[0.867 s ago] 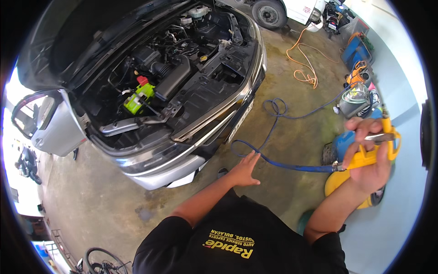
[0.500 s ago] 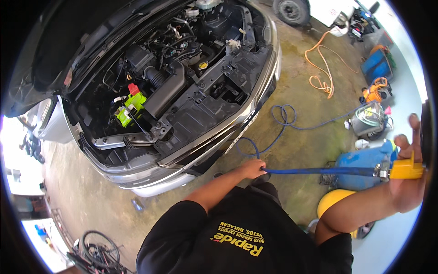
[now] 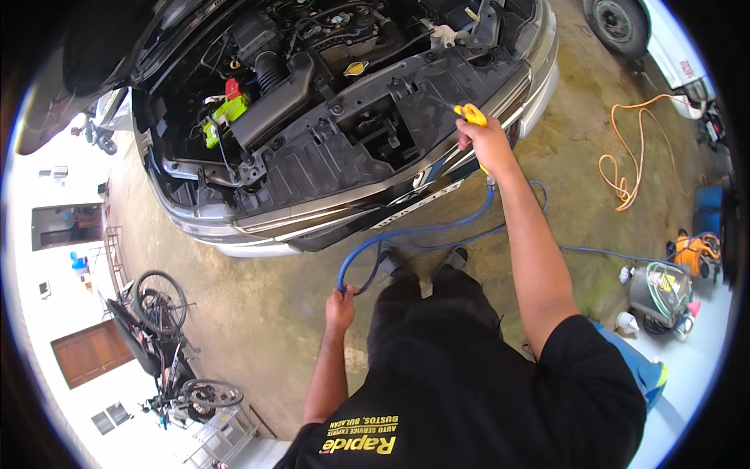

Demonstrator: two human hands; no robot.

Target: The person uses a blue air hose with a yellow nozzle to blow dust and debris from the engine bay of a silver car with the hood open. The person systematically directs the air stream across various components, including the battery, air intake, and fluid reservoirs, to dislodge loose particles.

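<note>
My right hand (image 3: 491, 148) is wrapped around a yellow air blow gun (image 3: 471, 115), held over the front edge of a car's open engine bay. The gun's thin nozzle points toward the black plastic panel (image 3: 437, 109) behind the grille. From the gun's base a blue air hose (image 3: 406, 232) loops down and left. My left hand (image 3: 341, 309) grips this hose low down, in front of the bumper. Inside the bay are a black air intake duct (image 3: 273, 105), a yellow radiator cap (image 3: 356, 68) and a bright green battery (image 3: 225, 117) with a red terminal cover.
The blue hose runs on across the concrete floor to the right, past an orange machine (image 3: 695, 254) and a grey tank (image 3: 660, 293). An orange cord (image 3: 641, 148) lies near another vehicle's wheel (image 3: 617, 27). Bicycles (image 3: 160, 301) stand at the left.
My right hand has swung from the far right to the car's front, its spread fingers now closed around the blow gun. The left hand has moved left and down with the hose.
</note>
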